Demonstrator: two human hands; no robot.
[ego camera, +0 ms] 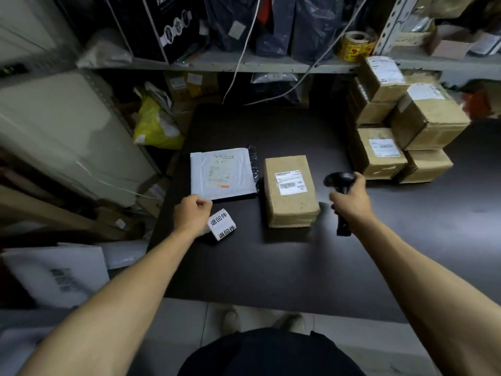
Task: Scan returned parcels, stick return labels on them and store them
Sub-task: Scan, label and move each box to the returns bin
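A brown cardboard parcel [291, 191] with a white shipping label lies in the middle of the dark table [271, 267]. To its left lies a flat white mailer [222, 173] with a handwritten label. My right hand [351, 199] grips a black barcode scanner [340, 183] just right of the brown parcel, its head turned toward the parcel. My left hand [192, 213] holds a roll of white return labels [221, 224] with black printed characters, in front of the mailer.
Several taped cardboard boxes [401, 126] are stacked at the table's right back. A grey shelf [244, 63] above holds dark bags and a yellow tape roll [356, 46]. A yellow bag [156, 123] and white panels crowd the left. White bags [59, 272] lie at lower left.
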